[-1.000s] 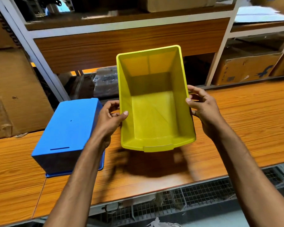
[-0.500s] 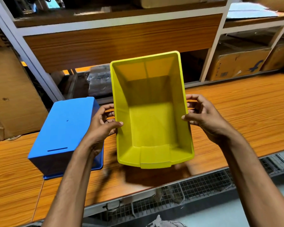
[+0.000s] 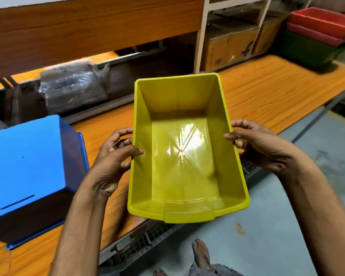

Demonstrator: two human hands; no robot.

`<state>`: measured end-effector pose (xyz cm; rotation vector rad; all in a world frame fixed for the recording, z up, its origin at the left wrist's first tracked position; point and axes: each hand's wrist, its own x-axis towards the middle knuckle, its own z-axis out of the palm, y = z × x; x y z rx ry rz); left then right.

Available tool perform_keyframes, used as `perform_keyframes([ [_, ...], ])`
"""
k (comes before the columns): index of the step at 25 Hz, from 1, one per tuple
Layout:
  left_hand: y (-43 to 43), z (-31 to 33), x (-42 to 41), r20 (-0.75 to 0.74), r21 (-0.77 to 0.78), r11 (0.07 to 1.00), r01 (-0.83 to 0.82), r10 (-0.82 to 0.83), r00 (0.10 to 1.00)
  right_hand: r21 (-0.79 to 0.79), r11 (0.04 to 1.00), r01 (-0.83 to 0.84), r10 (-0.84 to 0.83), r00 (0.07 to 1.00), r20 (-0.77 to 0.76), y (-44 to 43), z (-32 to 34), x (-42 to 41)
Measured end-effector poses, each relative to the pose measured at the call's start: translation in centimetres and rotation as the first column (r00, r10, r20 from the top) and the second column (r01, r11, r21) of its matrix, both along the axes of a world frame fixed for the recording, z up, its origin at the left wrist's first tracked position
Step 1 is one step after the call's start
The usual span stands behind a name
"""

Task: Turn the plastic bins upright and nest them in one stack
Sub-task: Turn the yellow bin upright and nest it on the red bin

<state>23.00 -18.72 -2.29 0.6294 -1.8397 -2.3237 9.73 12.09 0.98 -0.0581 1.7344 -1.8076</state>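
Observation:
A yellow plastic bin (image 3: 184, 156) is held upright in the air over the front edge of the wooden table (image 3: 267, 90), its open side facing me. My left hand (image 3: 114, 156) grips its left rim and my right hand (image 3: 257, 144) grips its right rim, thumbs inside. A blue bin (image 3: 30, 172) lies upside down on the table at the left, bottom up. At the far right a stack of nested bins (image 3: 317, 38) stands upright: a red one on top, a pink one under it, a dark green one at the bottom.
Behind the table runs a shelf with a plastic-wrapped bundle (image 3: 72, 86) and cardboard boxes (image 3: 231, 46). A wooden shelf board hangs overhead. The grey floor and my feet (image 3: 201, 253) show below the table's edge, with wire mesh under it.
The yellow bin has come lower and nearer to me, past the table's front edge. The view has swung right and down, bringing the stack of bins at the far right into sight.

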Motion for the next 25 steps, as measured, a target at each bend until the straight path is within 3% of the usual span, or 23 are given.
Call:
perform_keyframes([
  [7,6.9,-0.3,-5.0,0.187,0.108,0.967,0.23,-0.247,0.951,-0.038,0.988,0.151,-0.136,0.955,0.263,9.5,0.1,2.9],
  [12,13.7,-1.1,-8.6,0.258,0.144,0.932,0.332,-0.359,0.897,-0.042,0.961,0.274,-0.252,0.925,0.286,17.6,-0.9,4.6],
  [16,22.9,-2.3,-9.5,0.276,0.055,0.913,0.404,-0.403,0.873,0.001,0.934,0.357,-0.346,0.903,0.256,25.9,-3.3,6.1],
  [20,32.3,-4.2,-9.8,0.292,0.099,0.897,0.431,-0.44,0.849,0.006,0.895,0.445,-0.424,0.848,0.318,34.6,-5.5,7.7],
  [25,42.4,-6.4,-12.9,0.418,0.1,0.82,0.564,-0.549,0.724,0.027,0.852,0.523,-0.488,0.775,0.403,43.9,-7.0,8.3],
])
